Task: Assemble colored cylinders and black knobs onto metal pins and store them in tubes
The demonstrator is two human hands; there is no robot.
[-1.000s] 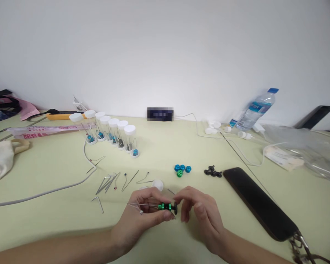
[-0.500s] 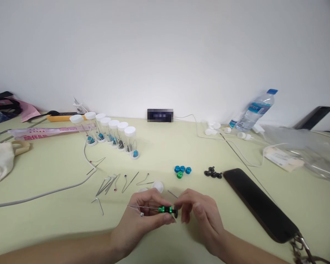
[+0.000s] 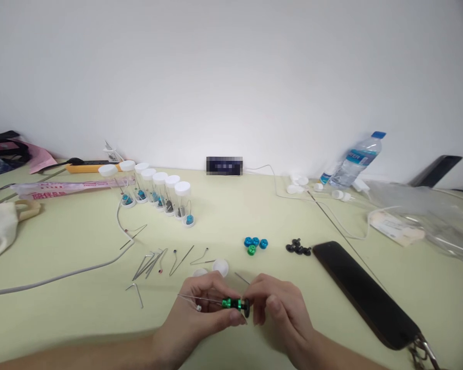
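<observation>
Both hands have drifted slightly lower and nearer the person's body than a second ago, and the right fingertips have closed in on the end of the small piece held between them. The left hand (image 3: pixel 200 314) is closed around a small green-barrelled tool (image 3: pixel 230 303), pinching it between thumb and fingers just above the pale green table (image 3: pixel 81 313), close to the near edge. The tool lies level, and a thin metal wire (image 3: pixel 200 299) runs out of the barrel to the left across the fingers. The right hand (image 3: pixel 283 313) is curled, with thumb and forefinger gripping the black end cap (image 3: pixel 247 306). The tool looks very light. Its barrel seems stiff and easy to pinch, so that is the safest place to hold it. The wire looks fine enough to bend or prick, and the small cap could slip from the fingertips. Beyond the hands lie a white cap (image 3: pixel 220 266), loose bent wires (image 3: pixel 154 259), a cluster of blue nuts (image 3: pixel 255 242) touching a green nut (image 3: pixel 251 250), and some small black parts (image 3: pixel 298 249). A long dark case (image 3: pixel 364 293) lies to the right. Further back stand a row of clear vials (image 3: pixel 158 191) with white lids and a water bottle (image 3: pixel 355 160).
</observation>
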